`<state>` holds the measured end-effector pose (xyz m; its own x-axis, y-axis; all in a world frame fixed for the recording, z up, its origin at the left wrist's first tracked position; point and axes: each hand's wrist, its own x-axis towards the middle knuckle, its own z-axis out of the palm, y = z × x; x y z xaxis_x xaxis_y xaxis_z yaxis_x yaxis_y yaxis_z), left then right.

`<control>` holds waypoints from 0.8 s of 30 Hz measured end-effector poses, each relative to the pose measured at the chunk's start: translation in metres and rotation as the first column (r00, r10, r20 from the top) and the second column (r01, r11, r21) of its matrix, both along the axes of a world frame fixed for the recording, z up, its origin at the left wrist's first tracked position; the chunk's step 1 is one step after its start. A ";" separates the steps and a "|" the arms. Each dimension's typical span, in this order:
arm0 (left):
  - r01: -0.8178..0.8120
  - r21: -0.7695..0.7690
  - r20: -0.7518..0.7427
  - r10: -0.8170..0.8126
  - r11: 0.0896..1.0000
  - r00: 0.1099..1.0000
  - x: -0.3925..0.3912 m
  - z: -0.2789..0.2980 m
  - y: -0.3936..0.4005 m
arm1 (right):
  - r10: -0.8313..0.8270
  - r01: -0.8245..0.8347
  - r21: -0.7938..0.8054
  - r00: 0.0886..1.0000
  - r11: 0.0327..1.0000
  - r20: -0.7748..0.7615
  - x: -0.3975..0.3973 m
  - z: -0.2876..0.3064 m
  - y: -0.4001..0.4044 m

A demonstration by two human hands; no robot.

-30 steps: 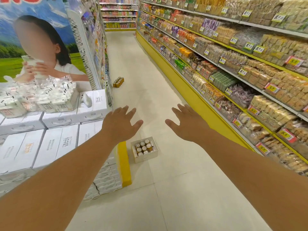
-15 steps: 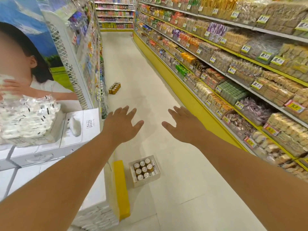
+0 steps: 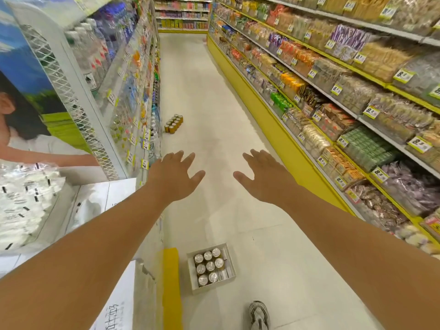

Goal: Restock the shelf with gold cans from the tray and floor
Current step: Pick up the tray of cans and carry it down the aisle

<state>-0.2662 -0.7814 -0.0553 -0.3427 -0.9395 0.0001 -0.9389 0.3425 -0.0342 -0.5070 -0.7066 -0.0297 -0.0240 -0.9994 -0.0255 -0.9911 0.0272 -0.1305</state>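
Down the aisle, from my head view: both my arms reach forward over the pale floor [image 3: 238, 96], nothing in either hand
Left hand [image 3: 175, 178]: its grip is loose, fingers straight and spread, palm down, touching nothing that I can see
Right hand [image 3: 264, 177]: same state, fingers splayed and thumb out, holding nothing, level with the left and apart from it
Tray [image 3: 229, 263]: white, low-walled, sitting on the floor below my arms, just beside the yellow base [image 3: 171, 282] of the left display
Gold cans in tray [image 3: 209, 266]: eight silver tops that I count, upright and packed together toward the tray's left side
Gold cans on floor [image 3: 174, 123]: a small cluster standing upright, further down the aisle, close against the foot of the left shelf [image 3: 133, 75], well beyond my fingertips
Right shelving [image 3: 357, 96]: yellow-edged tiers full of bagged snacks with price tags
Left foreground: white cartons [image 3: 114, 198] with wrapped packs [image 3: 26, 201] stacked on top, a poster [image 3: 26, 103] behind them
Shoe [image 3: 259, 314]: one grey trainer on the floor at the bottom edge
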 end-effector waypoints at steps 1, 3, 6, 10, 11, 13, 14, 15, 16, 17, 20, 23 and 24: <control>-0.013 -0.006 0.001 0.013 1.000 1.000 -0.006 -0.003 -0.012 | 0.014 -0.014 0.000 1.000 1.000 -0.007 -0.007 -0.003 -0.014; -0.035 -0.021 0.014 0.036 0.999 0.999 -0.019 -0.011 -0.034 | 0.048 -0.048 0.004 0.999 0.999 -0.020 -0.021 -0.010 -0.045; -0.076 -0.043 0.052 0.079 0.996 0.996 -0.037 -0.025 -0.064 | 0.109 -0.108 0.011 0.993 0.994 -0.043 -0.043 -0.022 -0.092; -0.168 -0.043 0.058 0.170 0.985 0.984 -0.055 -0.048 -0.094 | 0.178 -0.176 0.040 0.983 0.984 -0.050 -0.063 -0.050 -0.147; -0.191 -0.022 0.060 0.192 0.981 0.980 -0.058 -0.057 -0.099 | 0.190 -0.188 0.053 0.981 0.981 -0.038 -0.066 -0.061 -0.158; -0.220 0.002 0.047 0.220 0.975 0.974 -0.062 -0.085 -0.110 | 0.204 -0.203 0.067 0.979 0.977 -0.013 -0.071 -0.088 -0.177; -0.228 0.013 0.042 0.228 0.974 0.973 -0.062 -0.103 -0.115 | 0.211 -0.210 0.076 0.978 0.975 -0.006 -0.072 -0.105 -0.186; -0.233 0.025 0.047 0.231 0.972 0.972 -0.061 -0.123 -0.121 | 0.215 -0.214 0.091 0.977 0.973 0.000 -0.073 -0.124 -0.193; -0.235 0.036 0.060 0.233 0.971 0.971 -0.060 -0.145 -0.127 | 0.216 -0.216 0.109 0.976 0.970 0.006 -0.073 -0.143 -0.199; -0.234 0.047 0.077 0.230 0.971 0.970 -0.058 -0.168 -0.133 | 0.218 -0.217 0.123 0.976 0.968 0.009 -0.072 -0.164 -0.205; -0.240 0.086 0.106 0.230 0.967 0.967 -0.055 -0.233 -0.144 | 0.218 -0.217 0.150 0.976 0.964 0.014 -0.070 -0.231 -0.217; -0.246 0.118 0.122 0.231 0.962 0.965 -0.050 -0.304 -0.146 | 0.215 -0.217 0.166 0.976 0.962 0.033 -0.062 -0.308 -0.222; -0.249 0.126 0.126 0.234 0.960 0.964 -0.048 -0.330 -0.145 | 0.215 -0.219 0.175 0.976 0.960 0.038 -0.060 -0.335 -0.223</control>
